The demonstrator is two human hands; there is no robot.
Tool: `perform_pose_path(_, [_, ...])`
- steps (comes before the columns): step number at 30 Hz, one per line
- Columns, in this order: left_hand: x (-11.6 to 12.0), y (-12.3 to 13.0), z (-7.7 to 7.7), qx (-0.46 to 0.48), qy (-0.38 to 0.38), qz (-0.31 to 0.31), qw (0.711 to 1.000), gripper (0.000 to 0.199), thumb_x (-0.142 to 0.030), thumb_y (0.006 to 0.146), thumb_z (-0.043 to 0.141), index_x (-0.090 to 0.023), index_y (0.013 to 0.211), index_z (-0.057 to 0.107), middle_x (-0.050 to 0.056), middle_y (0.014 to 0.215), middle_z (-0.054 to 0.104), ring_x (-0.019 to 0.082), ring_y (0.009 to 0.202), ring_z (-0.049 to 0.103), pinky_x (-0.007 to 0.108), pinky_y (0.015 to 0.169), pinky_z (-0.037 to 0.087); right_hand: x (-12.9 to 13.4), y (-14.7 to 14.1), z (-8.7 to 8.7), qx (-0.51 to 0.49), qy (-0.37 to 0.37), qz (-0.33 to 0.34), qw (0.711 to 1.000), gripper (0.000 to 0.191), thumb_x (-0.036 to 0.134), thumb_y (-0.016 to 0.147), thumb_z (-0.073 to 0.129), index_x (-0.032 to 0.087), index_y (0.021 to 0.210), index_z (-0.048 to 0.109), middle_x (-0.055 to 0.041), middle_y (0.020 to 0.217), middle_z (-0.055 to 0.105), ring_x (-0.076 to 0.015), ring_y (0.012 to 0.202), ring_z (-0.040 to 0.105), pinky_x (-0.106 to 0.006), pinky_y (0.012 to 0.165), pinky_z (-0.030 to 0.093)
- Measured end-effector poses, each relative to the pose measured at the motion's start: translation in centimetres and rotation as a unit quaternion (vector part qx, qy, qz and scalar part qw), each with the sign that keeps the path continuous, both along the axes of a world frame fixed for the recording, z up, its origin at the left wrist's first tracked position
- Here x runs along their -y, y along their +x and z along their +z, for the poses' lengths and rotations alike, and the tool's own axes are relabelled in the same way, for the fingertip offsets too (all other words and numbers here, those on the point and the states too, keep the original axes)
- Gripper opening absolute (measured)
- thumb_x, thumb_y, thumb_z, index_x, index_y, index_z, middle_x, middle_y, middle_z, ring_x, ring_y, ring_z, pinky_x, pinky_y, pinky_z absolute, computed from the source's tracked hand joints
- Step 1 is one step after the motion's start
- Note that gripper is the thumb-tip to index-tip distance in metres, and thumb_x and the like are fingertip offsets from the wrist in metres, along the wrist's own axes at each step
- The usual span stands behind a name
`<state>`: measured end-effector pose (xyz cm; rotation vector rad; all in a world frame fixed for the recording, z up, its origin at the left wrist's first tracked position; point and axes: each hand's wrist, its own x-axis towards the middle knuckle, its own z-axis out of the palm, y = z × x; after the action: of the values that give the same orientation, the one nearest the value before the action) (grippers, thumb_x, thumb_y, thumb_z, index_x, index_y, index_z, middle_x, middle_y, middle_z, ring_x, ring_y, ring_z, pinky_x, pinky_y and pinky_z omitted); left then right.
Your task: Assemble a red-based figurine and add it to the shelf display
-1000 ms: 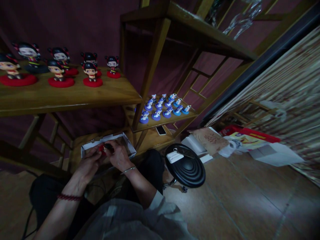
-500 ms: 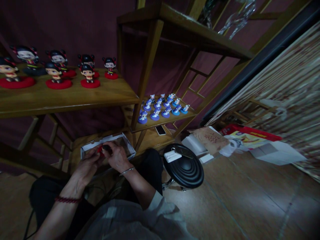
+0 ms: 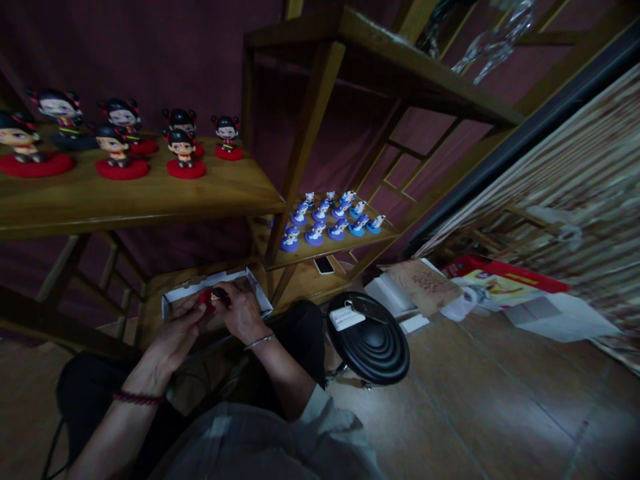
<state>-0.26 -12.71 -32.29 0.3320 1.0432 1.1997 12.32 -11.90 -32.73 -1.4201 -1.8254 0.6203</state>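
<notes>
Between both hands is a small figurine (image 3: 215,298) with a black-haired head and a red base. My left hand (image 3: 181,328) grips it by the red base. Around the dark head close the fingers of my right hand (image 3: 244,315). Both hands are over an open white cardboard box (image 3: 259,293) on the low shelf; its inside is largely hidden by them. Similar black-haired figurines (image 3: 184,152), most on red bases, stand on the wooden shelf (image 3: 220,193) above to the left.
Several purple and blue figurines (image 3: 316,233) stand on a lower shelf to the right, above a phone (image 3: 323,265). A black round stool (image 3: 383,347) by my right knee bears a white case (image 3: 347,317). Boxes and packaging (image 3: 505,283) lie on the tiled floor (image 3: 475,400).
The figurine has turned a little in my hands, so more of its face and red base shows. The view has shifted slightly, with the shelves sitting further right.
</notes>
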Motion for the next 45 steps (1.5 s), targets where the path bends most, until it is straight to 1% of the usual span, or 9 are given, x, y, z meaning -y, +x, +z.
perform_pose_path(5, [-0.3, -1.1, -0.6, 0.005, 0.025, -0.001, 1.000, 0.026, 0.003, 0.074, 0.056, -0.013, 0.088, 0.072, 0.006, 0.098, 0.071, 0.016, 0.094, 0.064, 0.026, 0.084, 0.054, -0.7, -0.6, 0.4, -0.007, -0.011, 0.014, 1.000, 0.026, 0.017, 0.079, 0.060, 0.020, 0.105, 0.060, -0.0057, 0.099, 0.065, -0.0168, 0.090, 0.061, -0.029, 0.079, 0.051])
perform_pose_path(9, [-0.3, -1.8, -1.1, 0.004, 0.025, -0.006, 1.000, 0.026, 0.003, 0.073, 0.058, -0.013, 0.089, 0.071, 0.006, 0.100, 0.071, 0.017, 0.097, 0.063, 0.024, 0.084, 0.054, -0.8, -1.0, 0.5, -0.008, -0.008, 0.023, 1.000, 0.022, 0.018, 0.080, 0.058, 0.021, 0.101, 0.060, -0.0041, 0.097, 0.066, -0.0164, 0.091, 0.061, -0.030, 0.080, 0.051])
perform_pose_path(17, [0.8, -1.9, -1.2, 0.001, 0.032, 0.012, 0.999, 0.026, 0.001, 0.069, 0.063, -0.014, 0.089, 0.071, 0.006, 0.096, 0.072, 0.018, 0.101, 0.062, 0.022, 0.085, 0.052, -0.2, -1.4, 0.7, 0.000, -0.019, 0.035, 0.999, 0.020, 0.020, 0.080, 0.057, 0.023, 0.100, 0.060, -0.0019, 0.096, 0.066, -0.0158, 0.090, 0.062, -0.030, 0.082, 0.049])
perform_pose_path(20, [1.3, -1.7, -1.0, 0.007, 0.026, 0.021, 0.999, 0.025, 0.000, 0.069, 0.064, -0.013, 0.089, 0.072, 0.006, 0.094, 0.072, 0.016, 0.097, 0.063, 0.021, 0.083, 0.052, 0.0, -1.3, 0.9, 0.003, -0.018, 0.047, 0.999, 0.019, 0.021, 0.081, 0.056, 0.024, 0.099, 0.060, -0.0010, 0.095, 0.066, -0.0153, 0.090, 0.061, -0.030, 0.083, 0.048])
perform_pose_path(25, [1.9, -1.3, -1.0, 0.022, 0.016, 0.025, 0.999, 0.027, 0.005, 0.071, 0.058, -0.013, 0.087, 0.072, 0.005, 0.087, 0.073, 0.013, 0.081, 0.066, 0.018, 0.075, 0.054, 0.3, -0.9, 0.9, 0.015, -0.014, 0.077, 0.997, 0.014, 0.019, 0.083, 0.055, 0.021, 0.095, 0.061, -0.0020, 0.092, 0.066, -0.0152, 0.090, 0.061, -0.028, 0.083, 0.048])
perform_pose_path(31, [1.8, -1.4, -1.2, 0.028, 0.052, 0.009, 0.998, 0.027, 0.001, 0.069, 0.064, -0.013, 0.092, 0.071, 0.007, 0.097, 0.071, 0.015, 0.091, 0.065, 0.020, 0.081, 0.052, 0.1, -0.8, 0.3, 0.005, 0.003, 0.072, 0.997, 0.021, 0.018, 0.081, 0.057, 0.021, 0.102, 0.059, -0.0031, 0.097, 0.064, -0.0151, 0.094, 0.060, -0.028, 0.087, 0.048])
perform_pose_path(37, [1.5, -1.8, -0.9, 0.038, 0.047, 0.040, 0.997, 0.025, 0.004, 0.070, 0.060, -0.013, 0.086, 0.071, 0.006, 0.091, 0.071, 0.014, 0.085, 0.065, 0.022, 0.080, 0.053, -0.2, -1.3, 0.1, -0.027, 0.003, 0.074, 0.997, 0.027, 0.018, 0.081, 0.057, 0.023, 0.108, 0.058, -0.0027, 0.102, 0.064, -0.0150, 0.096, 0.060, -0.028, 0.087, 0.049])
perform_pose_path(43, [1.2, -1.7, -0.2, 0.040, 0.030, 0.064, 0.997, 0.024, 0.005, 0.073, 0.055, -0.013, 0.078, 0.070, 0.006, 0.089, 0.071, 0.014, 0.080, 0.065, 0.025, 0.079, 0.054, -0.5, -1.5, -0.2, -0.069, -0.006, 0.083, 0.994, 0.042, 0.020, 0.081, 0.057, 0.023, 0.122, 0.050, -0.0036, 0.111, 0.064, -0.0142, 0.093, 0.064, -0.028, 0.087, 0.050])
perform_pose_path(45, [1.1, -1.6, 0.0, 0.043, 0.027, 0.064, 0.997, 0.024, 0.005, 0.074, 0.054, -0.012, 0.077, 0.070, 0.006, 0.089, 0.071, 0.014, 0.080, 0.065, 0.026, 0.079, 0.055, -0.5, -1.4, -0.1, -0.083, -0.014, 0.081, 0.993, 0.040, 0.021, 0.081, 0.057, 0.023, 0.120, 0.051, -0.0033, 0.110, 0.065, -0.0140, 0.092, 0.065, -0.027, 0.085, 0.051])
